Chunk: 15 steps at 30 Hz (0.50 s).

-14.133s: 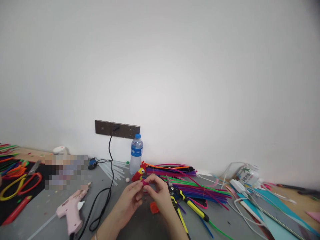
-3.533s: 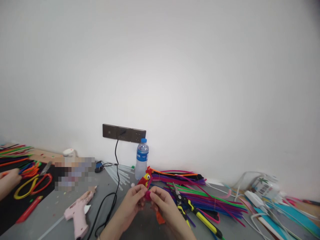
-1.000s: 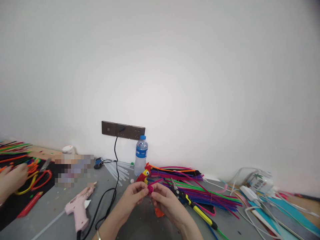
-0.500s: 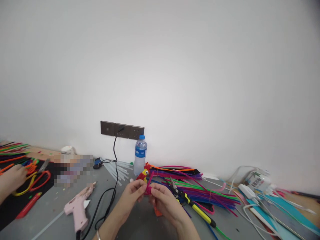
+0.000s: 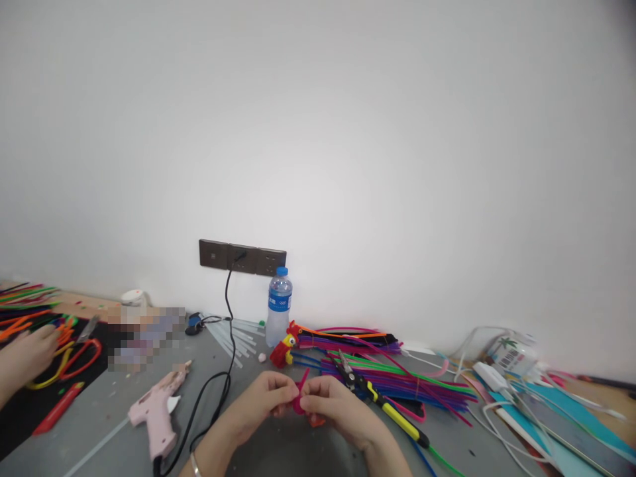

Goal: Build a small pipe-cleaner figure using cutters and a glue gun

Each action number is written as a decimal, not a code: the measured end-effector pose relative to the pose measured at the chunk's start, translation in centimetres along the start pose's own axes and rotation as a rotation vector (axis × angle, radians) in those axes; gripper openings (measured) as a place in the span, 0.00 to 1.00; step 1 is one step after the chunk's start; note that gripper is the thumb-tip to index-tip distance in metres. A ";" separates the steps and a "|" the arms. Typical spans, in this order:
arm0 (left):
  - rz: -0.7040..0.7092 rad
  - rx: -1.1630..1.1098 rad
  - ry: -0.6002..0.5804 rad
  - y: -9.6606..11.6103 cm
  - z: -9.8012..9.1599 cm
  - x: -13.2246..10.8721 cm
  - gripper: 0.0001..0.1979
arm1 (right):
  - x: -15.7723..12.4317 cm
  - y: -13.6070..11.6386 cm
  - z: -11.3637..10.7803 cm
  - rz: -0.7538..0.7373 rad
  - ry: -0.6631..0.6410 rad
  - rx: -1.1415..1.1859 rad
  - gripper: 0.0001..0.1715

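Both of my hands meet low in the middle of the head view, over the grey table. Between their fingertips is a magenta pipe cleaner, coiled at the bottom with a short end sticking up. My left hand pinches it from the left, and my right hand pinches it from the right. A small orange piece shows under my right fingers; what it belongs to is hidden. Just beyond my hands stands a red and yellow bird figure with a googly eye.
A pink glue gun lies left, its black cord running to the wall socket. Behind are a water bottle and pipe cleaner bundles. Yellow-black pliers lie right. Another person's hand is near scissors.
My hands have come down slightly toward me with the magenta pipe cleaner, leaving the bird figure in fuller view. The other person's hand at far left has shifted a little.
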<state>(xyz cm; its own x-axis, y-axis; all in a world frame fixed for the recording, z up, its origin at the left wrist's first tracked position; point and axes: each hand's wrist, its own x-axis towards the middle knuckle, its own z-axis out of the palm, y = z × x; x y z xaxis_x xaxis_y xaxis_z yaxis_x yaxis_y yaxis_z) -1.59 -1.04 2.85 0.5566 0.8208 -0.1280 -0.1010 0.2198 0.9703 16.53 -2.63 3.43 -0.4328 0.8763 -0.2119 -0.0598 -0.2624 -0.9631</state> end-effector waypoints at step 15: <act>0.350 -0.439 0.537 -0.8 0.0 2.0 0.19 | 2.3 0.4 2.9 -0.159 0.154 0.390 0.25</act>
<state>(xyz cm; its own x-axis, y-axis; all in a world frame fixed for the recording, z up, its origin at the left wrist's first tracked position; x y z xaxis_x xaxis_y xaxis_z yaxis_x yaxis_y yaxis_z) -0.40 0.46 1.79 -0.0330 0.9993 -0.0194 -0.5769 -0.0032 0.8168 12.92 -1.90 3.02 -0.2533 0.9603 -0.1167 -0.4627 -0.2262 -0.8572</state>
